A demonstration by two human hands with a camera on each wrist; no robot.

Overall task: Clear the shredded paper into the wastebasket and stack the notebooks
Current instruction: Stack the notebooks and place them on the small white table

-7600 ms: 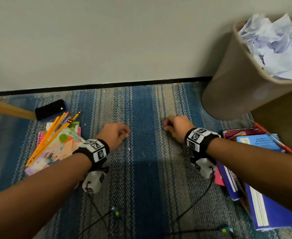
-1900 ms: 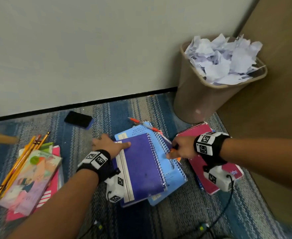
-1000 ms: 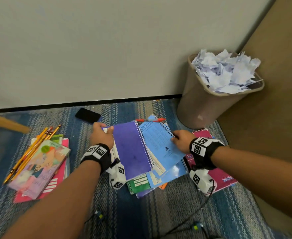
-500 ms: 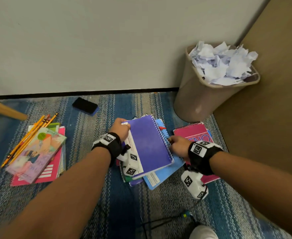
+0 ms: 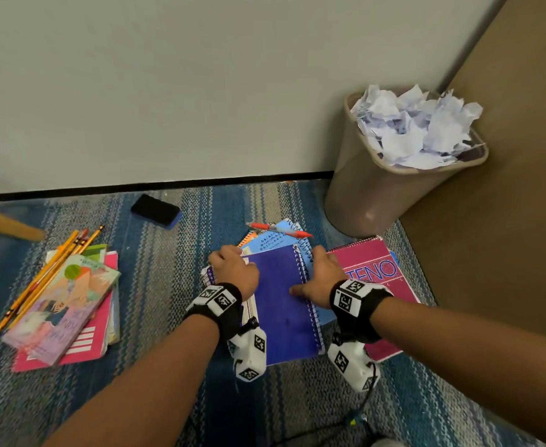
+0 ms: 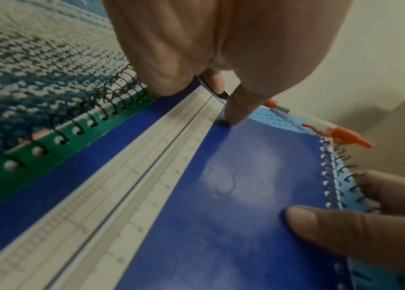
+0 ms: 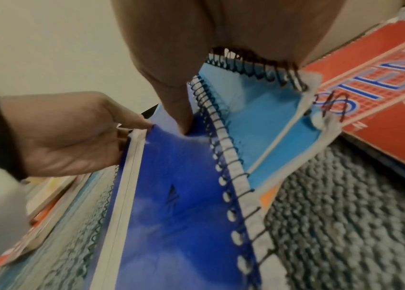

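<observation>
- Gripping the stack from both sides: left hand point(image 5: 234, 269) curls over the page edge of the dark blue notebook point(image 5: 283, 304); right hand point(image 5: 321, 277) grasps its wire spiral side, thumb flat on the glossy cover.
- Beneath it: light blue spiral notebook point(image 5: 276, 238), green punched cover point(image 6: 34, 155), all on the ribbed blue-grey woven rug point(image 5: 175, 253).
- Red pen point(image 5: 281, 230) lies across the stack's far end.
- Pink notebook point(image 5: 373, 269), grid-printed, reads "TENO", touching the stack at centre right.
- Tan plastic wastebasket point(image 5: 371, 188), upper right, heaped with crumpled white shredded paper point(image 5: 416, 127).
- Left of frame: a second book pile point(image 5: 68, 304) with yellow pencils point(image 5: 55, 269); black eraser block point(image 5: 155, 210) near the wall.
</observation>
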